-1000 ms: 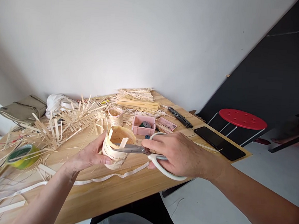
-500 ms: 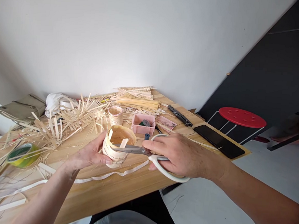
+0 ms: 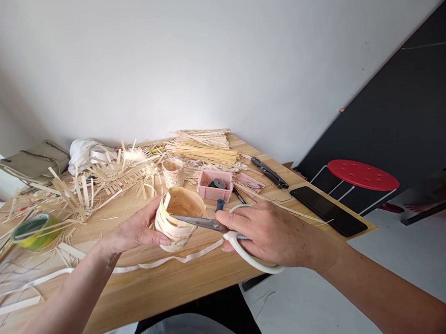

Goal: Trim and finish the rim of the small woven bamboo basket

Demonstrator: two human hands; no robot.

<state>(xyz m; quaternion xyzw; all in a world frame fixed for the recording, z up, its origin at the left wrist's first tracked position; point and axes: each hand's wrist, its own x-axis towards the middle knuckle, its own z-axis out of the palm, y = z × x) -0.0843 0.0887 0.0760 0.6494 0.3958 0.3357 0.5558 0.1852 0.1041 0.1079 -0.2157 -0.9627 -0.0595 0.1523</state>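
Observation:
A small pale woven basket point(image 3: 176, 230) is tilted slightly, its open mouth toward me. My left hand point(image 3: 144, 227) is wrapped around its left side, thumb across the front. One strip end point(image 3: 166, 202) stands up at the left of the rim. My right hand point(image 3: 264, 231) grips white-handled scissors point(image 3: 196, 221), whose blades lie across the basket's front rim and look closed or nearly so. Behind the basket stands a smaller woven cup point(image 3: 172, 172) with a pinkish rim. A small dark blue spool point(image 3: 220, 204) stands just beyond the scissors.
Loose strips point(image 3: 79, 197) and half-woven pieces cover the table's left, near a green tape roll point(image 3: 35, 231). Bundled strips point(image 3: 204, 153) lie at the back. A pink box point(image 3: 214, 186), a black phone point(image 3: 327, 210) and a red stool point(image 3: 363, 175) are to the right.
The strip end that stood up at the front rim by the blades is gone from there. A blurred pale patch shows over the strips behind. The blades have closed further.

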